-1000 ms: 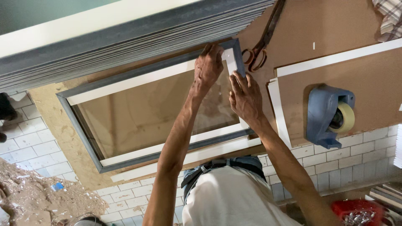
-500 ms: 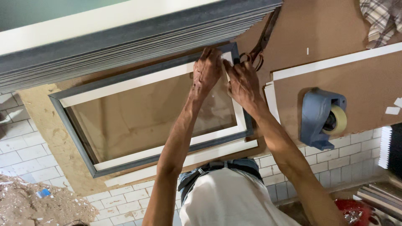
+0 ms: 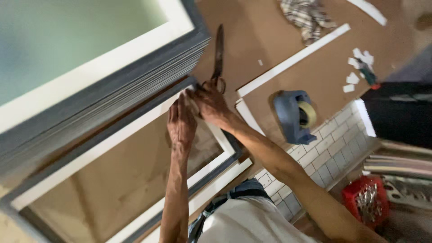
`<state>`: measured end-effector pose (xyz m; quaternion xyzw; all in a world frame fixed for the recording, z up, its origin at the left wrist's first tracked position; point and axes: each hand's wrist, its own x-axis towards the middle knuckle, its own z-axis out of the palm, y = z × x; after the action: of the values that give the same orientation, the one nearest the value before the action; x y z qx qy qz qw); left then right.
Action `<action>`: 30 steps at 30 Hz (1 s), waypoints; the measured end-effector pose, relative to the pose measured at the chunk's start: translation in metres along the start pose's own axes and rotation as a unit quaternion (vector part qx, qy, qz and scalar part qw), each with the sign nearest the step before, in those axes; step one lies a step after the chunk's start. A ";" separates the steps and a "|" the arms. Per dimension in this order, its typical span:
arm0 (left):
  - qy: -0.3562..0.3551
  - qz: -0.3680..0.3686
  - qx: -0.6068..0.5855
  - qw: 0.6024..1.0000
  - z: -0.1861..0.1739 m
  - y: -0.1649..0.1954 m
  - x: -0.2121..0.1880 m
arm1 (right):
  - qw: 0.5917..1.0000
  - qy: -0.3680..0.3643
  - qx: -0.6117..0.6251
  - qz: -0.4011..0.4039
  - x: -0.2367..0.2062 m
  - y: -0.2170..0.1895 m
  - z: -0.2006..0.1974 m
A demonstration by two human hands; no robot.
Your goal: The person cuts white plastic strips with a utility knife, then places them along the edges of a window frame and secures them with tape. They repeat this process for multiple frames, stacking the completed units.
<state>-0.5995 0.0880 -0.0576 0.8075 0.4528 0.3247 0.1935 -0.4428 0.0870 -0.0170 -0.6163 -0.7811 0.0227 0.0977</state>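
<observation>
A grey picture frame (image 3: pixel 227 150) with a white inner border lies on a brown board. Both my hands meet at its far corner. My left hand (image 3: pixel 181 122) rests flat on the white border, fingers pointing to the corner. My right hand (image 3: pixel 209 104) is curled over the same corner, its fingertips hidden. Dark scissors (image 3: pixel 219 51) lie just beyond, their handles touching my right hand. Whether that hand grips anything is unclear.
A tall stack of grey frames (image 3: pixel 112 85) rises at the left. A blue tape dispenser (image 3: pixel 293 116) stands on the board to the right, with white strips (image 3: pixel 292 59), paper scraps (image 3: pixel 357 67) and a checked cloth (image 3: pixel 308 15) beyond. A red basket (image 3: pixel 366 200) sits lower right.
The camera has swung closer and tilted. My hands have slid together up to the frame's far corner, and my right hand now touches the scissor handles.
</observation>
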 end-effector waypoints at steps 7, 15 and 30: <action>-0.031 0.020 0.112 0.993 0.007 0.013 -0.002 | 0.998 -0.028 -0.027 0.049 0.006 -0.003 -0.014; -0.004 0.075 0.197 0.977 -0.012 0.032 -0.004 | 0.986 -0.071 -0.123 0.091 -0.004 -0.017 -0.050; -0.028 0.063 0.232 0.970 -0.006 0.024 0.000 | 0.992 0.027 -0.111 0.056 -0.008 -0.014 -0.058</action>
<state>-0.5889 0.0754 -0.0387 0.8660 0.4584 0.1994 -0.0078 -0.4444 0.0706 0.0410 -0.6666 -0.7400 -0.0753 0.0483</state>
